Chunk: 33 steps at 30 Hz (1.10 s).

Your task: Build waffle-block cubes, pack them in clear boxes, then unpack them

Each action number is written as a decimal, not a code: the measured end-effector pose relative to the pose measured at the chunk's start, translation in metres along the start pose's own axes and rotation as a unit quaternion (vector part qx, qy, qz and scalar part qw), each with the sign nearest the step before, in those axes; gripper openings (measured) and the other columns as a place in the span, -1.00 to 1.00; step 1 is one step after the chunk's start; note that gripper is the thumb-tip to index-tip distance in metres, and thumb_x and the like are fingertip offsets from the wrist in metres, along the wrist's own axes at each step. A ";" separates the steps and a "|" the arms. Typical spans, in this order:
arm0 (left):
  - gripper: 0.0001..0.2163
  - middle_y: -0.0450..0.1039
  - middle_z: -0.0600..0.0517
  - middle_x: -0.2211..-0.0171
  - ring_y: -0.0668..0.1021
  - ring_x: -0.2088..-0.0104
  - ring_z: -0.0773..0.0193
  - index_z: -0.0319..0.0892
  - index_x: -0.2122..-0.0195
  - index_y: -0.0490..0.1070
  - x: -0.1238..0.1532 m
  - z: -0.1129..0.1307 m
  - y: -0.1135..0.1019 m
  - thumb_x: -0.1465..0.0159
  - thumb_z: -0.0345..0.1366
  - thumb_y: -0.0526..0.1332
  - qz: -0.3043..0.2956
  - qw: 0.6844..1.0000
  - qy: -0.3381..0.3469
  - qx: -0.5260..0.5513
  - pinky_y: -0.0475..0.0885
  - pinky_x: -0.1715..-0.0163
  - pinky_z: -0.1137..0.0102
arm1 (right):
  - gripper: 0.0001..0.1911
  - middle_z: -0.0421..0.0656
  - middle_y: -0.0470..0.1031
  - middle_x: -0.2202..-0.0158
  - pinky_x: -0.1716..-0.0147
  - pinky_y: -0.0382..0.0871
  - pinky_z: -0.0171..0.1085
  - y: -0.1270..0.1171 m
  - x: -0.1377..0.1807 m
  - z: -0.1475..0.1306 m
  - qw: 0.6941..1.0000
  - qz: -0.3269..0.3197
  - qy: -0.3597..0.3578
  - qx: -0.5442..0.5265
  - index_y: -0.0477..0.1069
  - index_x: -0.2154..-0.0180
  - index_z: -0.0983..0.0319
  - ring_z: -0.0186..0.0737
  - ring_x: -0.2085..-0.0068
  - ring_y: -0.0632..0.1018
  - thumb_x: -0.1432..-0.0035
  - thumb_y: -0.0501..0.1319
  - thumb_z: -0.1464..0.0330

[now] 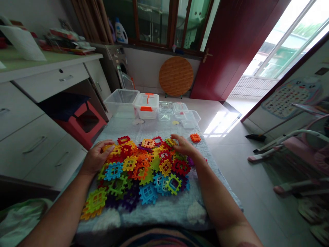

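Observation:
A heap of colourful square interlocking plastic tiles [144, 169] lies on a pale blue-grey cloth [164, 206]. My left hand [97, 157] rests on the heap's left edge, fingers curled over yellow and orange tiles. My right hand [183, 144] lies on the heap's far right side, fingers bent down onto the tiles. Whether either hand grips a tile is hidden. One orange tile [195, 138] sits alone on the cloth, just right of my right hand.
Clear plastic boxes stand at the cloth's far end: an open tub [120, 100], a lidded box with orange clasps [146, 106], smaller ones [180, 111]. White drawers [33, 113] and a red stool [82, 123] are left. Tiled floor and a chair frame [290, 147] are right.

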State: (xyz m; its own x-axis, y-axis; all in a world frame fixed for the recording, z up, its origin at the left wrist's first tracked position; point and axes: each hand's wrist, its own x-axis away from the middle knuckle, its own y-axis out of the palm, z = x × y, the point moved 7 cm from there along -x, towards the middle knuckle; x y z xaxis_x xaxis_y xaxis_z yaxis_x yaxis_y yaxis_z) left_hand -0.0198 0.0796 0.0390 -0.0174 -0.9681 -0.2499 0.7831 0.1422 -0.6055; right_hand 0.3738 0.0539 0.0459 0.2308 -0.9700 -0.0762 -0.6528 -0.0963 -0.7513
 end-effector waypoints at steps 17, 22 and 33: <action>-0.57 0.51 -0.10 0.03 0.51 -0.03 0.05 -0.19 0.14 0.49 0.001 -0.006 0.002 -0.13 0.03 0.16 -0.008 0.999 -0.028 -0.015 0.27 -0.19 0.20 | -0.69 -0.35 0.26 0.53 0.53 0.08 -0.37 -0.017 0.035 0.008 0.991 -0.121 0.062 0.000 0.47 0.19 0.26 -0.40 0.51 0.27 0.05 0.34 0.37; -0.55 0.52 -0.11 0.04 0.51 -0.02 0.03 -0.20 0.15 0.49 0.001 -0.004 0.002 -0.11 0.05 0.16 -0.011 0.999 -0.032 -0.002 0.28 -0.17 0.18 | -0.76 -0.37 0.21 0.56 0.53 0.08 -0.38 -0.021 0.033 0.010 0.991 -0.087 0.044 -0.091 0.47 0.24 0.24 -0.42 0.53 0.23 0.02 0.28 0.36; -0.55 0.52 -0.09 0.03 0.51 -0.02 0.06 -0.19 0.14 0.49 0.000 -0.005 0.002 -0.12 0.05 0.16 -0.013 0.999 -0.037 -0.002 0.28 -0.18 0.21 | -0.95 -0.16 0.36 0.33 0.18 0.28 -0.23 -0.060 0.030 0.011 0.967 0.237 0.032 0.090 0.40 0.38 0.20 -0.19 0.25 0.41 -0.05 0.19 0.45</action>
State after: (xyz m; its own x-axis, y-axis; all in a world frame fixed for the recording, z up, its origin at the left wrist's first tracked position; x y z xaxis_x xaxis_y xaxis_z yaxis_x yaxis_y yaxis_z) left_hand -0.0217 0.0807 0.0338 0.0084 -0.9841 -0.1772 0.7809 0.1172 -0.6136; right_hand 0.4282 0.0326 0.0813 -0.1132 -0.9081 -0.4032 -0.5375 0.3973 -0.7439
